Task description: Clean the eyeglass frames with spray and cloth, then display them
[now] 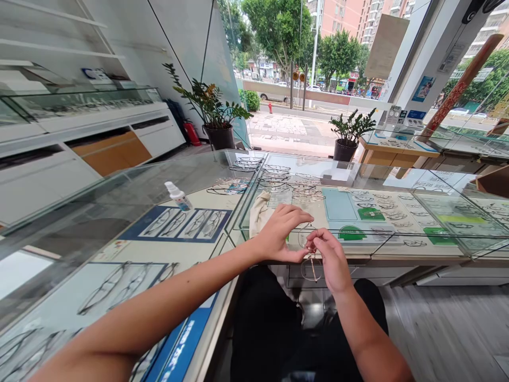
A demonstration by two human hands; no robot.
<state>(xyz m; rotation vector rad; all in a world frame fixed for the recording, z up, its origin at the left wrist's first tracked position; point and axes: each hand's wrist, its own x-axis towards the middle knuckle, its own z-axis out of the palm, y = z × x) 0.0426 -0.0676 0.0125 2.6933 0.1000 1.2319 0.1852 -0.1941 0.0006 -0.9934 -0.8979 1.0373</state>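
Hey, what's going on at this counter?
A person is holding a pair of thin-framed eyeglasses in both hands, left hand and right hand, near the counter's edge. A pale cloth lies just beyond the left hand, and a small white bottle stands on the glass counter.

Eyeglasses (312, 263) — partly hidden behind the fingers (320, 236).

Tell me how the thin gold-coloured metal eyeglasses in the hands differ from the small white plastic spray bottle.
Shape: the gold-coloured eyeglasses are a thin, open wire frame; the spray bottle has a solid, rounded body.
Colour: the eyeglasses are gold-toned with clear lenses, while the bottle is white with a bluish label.
Support: the eyeglasses are held up by the left hand and right hand; the bottle stands on the glass counter, untouched.
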